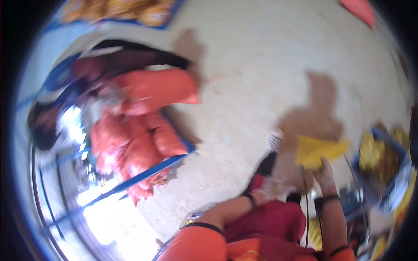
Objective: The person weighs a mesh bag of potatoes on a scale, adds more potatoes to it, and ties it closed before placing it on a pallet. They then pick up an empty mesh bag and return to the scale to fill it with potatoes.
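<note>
Yellow bag [320, 151]: thin and floppy, perhaps plastic; just beyond the right hand's fingertips, its long axis running roughly left to right across the view, over the floor [237, 111].
Right hand [325, 177]: partly closed, fingers curled on the bag's near edge; how firmly is hard to tell.
Left hand [272, 190]: farther from the bag, lower and to its left; too blurred to tell how open it is or whether it holds anything.
Dark cord [307, 213]: runs up between the two hands, ending near the bag.
Striped shoe [274, 141]: just left of the bag, apart from it.
Blue crate [377, 196]: right of the right hand, with yellow packs [371, 152] in it.
Red mesh sacks [141, 148]: well off to the left, behind a blue bar [161, 166]; another person [126, 63] bends beside them.
</note>
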Demonstrator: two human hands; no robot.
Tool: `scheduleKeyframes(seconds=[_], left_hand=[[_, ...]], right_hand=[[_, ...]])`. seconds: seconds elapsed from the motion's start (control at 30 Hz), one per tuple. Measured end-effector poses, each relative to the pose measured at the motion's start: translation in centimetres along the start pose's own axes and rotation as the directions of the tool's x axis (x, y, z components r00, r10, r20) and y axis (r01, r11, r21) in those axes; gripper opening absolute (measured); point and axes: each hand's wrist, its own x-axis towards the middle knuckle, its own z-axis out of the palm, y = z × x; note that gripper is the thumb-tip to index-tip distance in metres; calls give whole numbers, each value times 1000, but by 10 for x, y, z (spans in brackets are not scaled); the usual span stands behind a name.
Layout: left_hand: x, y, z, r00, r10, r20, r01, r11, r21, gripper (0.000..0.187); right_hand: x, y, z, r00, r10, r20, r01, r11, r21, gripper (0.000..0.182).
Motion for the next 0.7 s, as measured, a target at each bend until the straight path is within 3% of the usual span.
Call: scheduleKeyframes(seconds=[0.1,0.13,0.17,0.23,0.27,0.3,0.33,0.37,0.4,0.43,0.47,0.5,0.53,0.57,0.6,0.63,0.67,0.7], left_hand=[[32,34,40,932,293,-213,-313,948,-65,41],[-53,106,-3,908,-39,-417,-210,819,-534,45],[17,90,41,485,46,-874,-466,859,-213,40],[2,105,22,420,47,-906,-489,853,-183,35],[-20,115,11,405,29,-914,-491,850,-190,30],[-46,122,6,457,21,-889,-474,852,-223,24],[-49,118,4,430,26,-902,-490,846,-209,24],[-42,108,11,462,80,-883,-411,902,-134,24],[-45,104,20,500,119,-858,-328,943,-60,25],[-112,124,30,580,-81,-811,-484,766,-423,26],[-126,130,51,566,-81,-821,-494,763,-416,26],[-135,137,71,519,-22,-854,-658,628,-416,28],[-137,145,91,464,34,-885,-792,464,-397,30],[-77,142,111,400,143,-905,-908,193,-371,38],[-86,147,117,378,146,-914,-918,190,-349,38],[-101,153,121,428,122,-895,-883,266,-386,37],[-118,162,124,472,87,-877,-841,341,-419,36],[-137,170,124,518,50,-854,-789,412,-455,35]], right_hand=[[-61,19,42,971,62,232,-22,985,-171,43],[-77,20,54,953,68,294,-2,976,-219,44],[-97,24,88,939,75,335,15,966,-258,44],[-152,38,144,948,167,271,-78,947,-310,42],[-154,30,132,940,153,304,-47,942,-331,42],[-147,18,103,967,135,217,-21,890,-456,41],[-149,14,86,986,106,126,-15,819,-574,41],[-195,22,117,973,-193,129,209,484,-850,36],[-212,20,104,974,-180,140,208,454,-866,36],[-226,14,91,896,-360,260,351,216,-911,33],[-239,8,84,763,-498,413,455,-41,-890,30],[-274,17,88,619,-545,566,541,-228,-810,24],[-278,22,72,592,-552,587,562,-238,-792,24],[-276,31,42,391,-513,764,661,-421,-621,23],[-278,39,26,173,-417,892,703,-582,-408,24],[-305,56,35,336,-360,870,827,-330,-455,25],[-313,53,40,321,-337,885,840,-330,-430,25],[-316,50,45,461,-361,811,854,-69,-516,24]])
